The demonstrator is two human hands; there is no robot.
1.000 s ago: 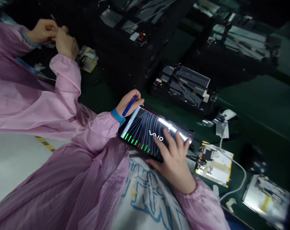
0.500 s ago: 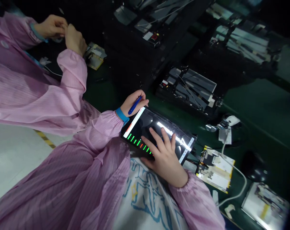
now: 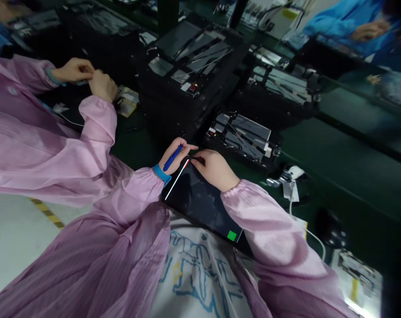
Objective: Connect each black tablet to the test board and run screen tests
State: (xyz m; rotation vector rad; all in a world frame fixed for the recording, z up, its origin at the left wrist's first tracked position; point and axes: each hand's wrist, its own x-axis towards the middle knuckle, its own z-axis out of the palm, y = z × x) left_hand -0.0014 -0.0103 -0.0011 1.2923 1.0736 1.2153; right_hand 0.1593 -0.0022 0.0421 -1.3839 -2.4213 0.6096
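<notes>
Dark green bench (image 3: 319,148), stacked black trays (image 3: 169,104), rounded black object (image 3: 332,228), white cable (image 3: 315,236), silver-white panel (image 3: 356,282)

Dim, cool light covers a dark green workbench (image 3: 303,143), where stacked matte black trays (image 3: 173,108) sink into deep shadow and the lower right edge falls to near black; a flat black tablet (image 3: 207,201) glows only in a thin white strip (image 3: 177,180) and a bright green square (image 3: 231,235), glare flares along a shiny silver metal panel (image 3: 357,282), pale pink fabric sleeves (image 3: 280,225) catch soft light, and a blue-clothed co-worker (image 3: 336,22) at upper right blurs near the stretched wide-angle border
</notes>
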